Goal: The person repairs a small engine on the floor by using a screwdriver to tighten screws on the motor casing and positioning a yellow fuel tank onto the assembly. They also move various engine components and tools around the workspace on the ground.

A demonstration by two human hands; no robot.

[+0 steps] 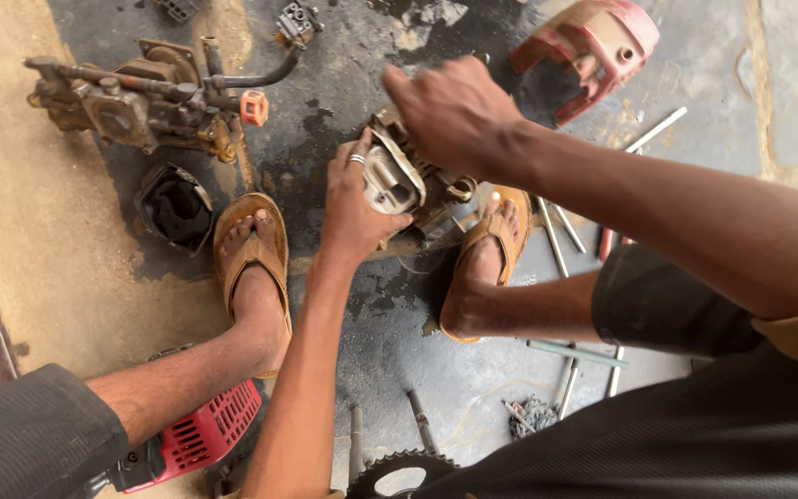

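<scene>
A small greasy engine block (410, 189) sits on the oily floor between my two sandalled feet. My left hand (353, 208), with a ring on one finger, grips its near left side around a pale metal housing. My right hand (450, 111) is closed over the top of the block from the far side; what its fingers hold is hidden. My left foot (253, 254) and right foot (484, 263) stand on either side, the right foot touching the block's base.
A rusty pump assembly (145, 97) with an orange cap lies at the far left, a black cup-shaped part (175, 208) beside it. A red engine cover (598, 46) lies far right, a red grille cover (210, 434) near left. Metal rods (556, 240) and a sprocket (399, 476) lie about.
</scene>
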